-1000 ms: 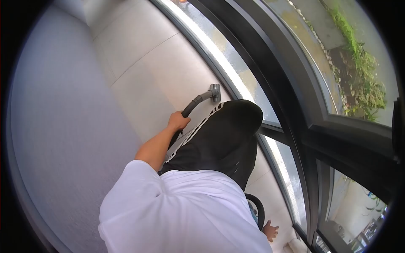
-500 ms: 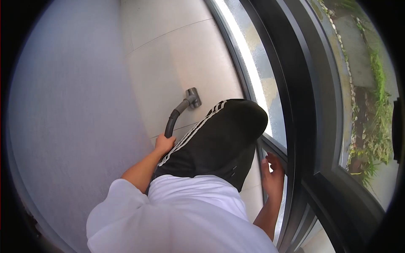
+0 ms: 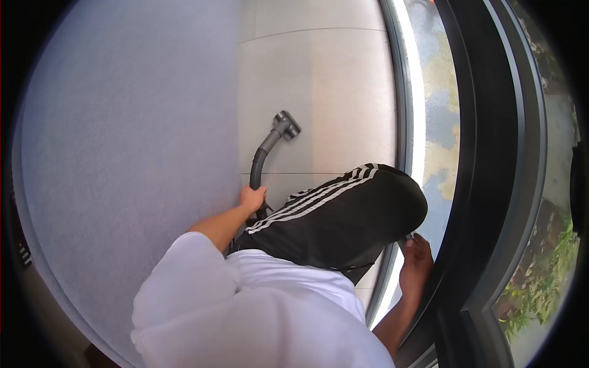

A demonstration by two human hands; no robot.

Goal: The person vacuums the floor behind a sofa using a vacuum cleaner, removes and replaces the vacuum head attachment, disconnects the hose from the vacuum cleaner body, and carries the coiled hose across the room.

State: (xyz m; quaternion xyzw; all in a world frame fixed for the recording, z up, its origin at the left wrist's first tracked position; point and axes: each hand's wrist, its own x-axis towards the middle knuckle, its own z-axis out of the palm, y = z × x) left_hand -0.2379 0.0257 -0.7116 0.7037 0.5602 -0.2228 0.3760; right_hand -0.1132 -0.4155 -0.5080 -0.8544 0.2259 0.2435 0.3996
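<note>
One curved dark-grey plastic tube [image 3: 257, 163] is gripped by the left hand [image 3: 251, 199] near the left edge of the beige tile floor [image 3: 353, 92]; whether the right hand [image 3: 418, 256] is closed cannot be told.

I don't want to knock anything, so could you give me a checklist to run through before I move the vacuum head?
1. Left hand has a grip on the vacuum hose: ok, fingers wrapped around it.
2. Vacuum head lies flat on the tiled floor: cannot tell from this angle.
3. Head clear of the grey window rail: ok, bare tile between.
4. Head clear of the bent knee: ok, a gap shows.
5. Right hand empty: cannot tell, fingers partly hidden near the knee.
</note>
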